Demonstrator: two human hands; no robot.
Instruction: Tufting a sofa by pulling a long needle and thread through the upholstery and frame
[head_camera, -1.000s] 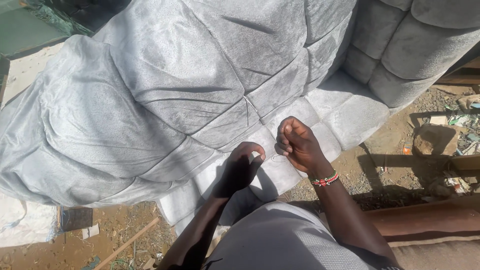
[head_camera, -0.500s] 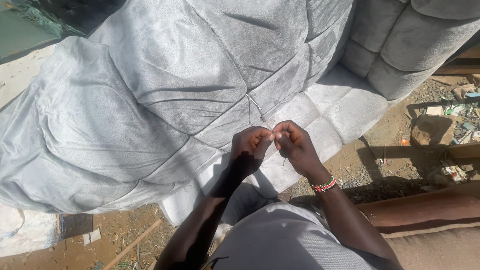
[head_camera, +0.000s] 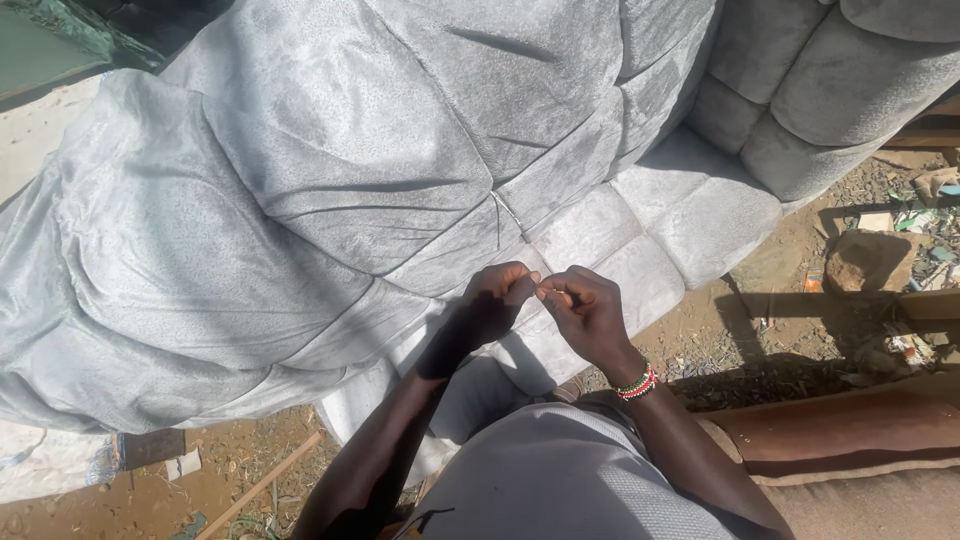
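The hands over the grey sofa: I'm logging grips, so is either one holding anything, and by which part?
Cannot be told. The left hand and right hand pinch fingertips together just above the tufted grey sofa, but anything between them is too small to see.

Hard sunlight throws sharp shadows across bare brown dirt ground (head_camera: 760, 330) littered with scraps. A brown rock (head_camera: 868, 262) sits well right of the grip, a thin wooden stick (head_camera: 262, 487) lies low to its left.
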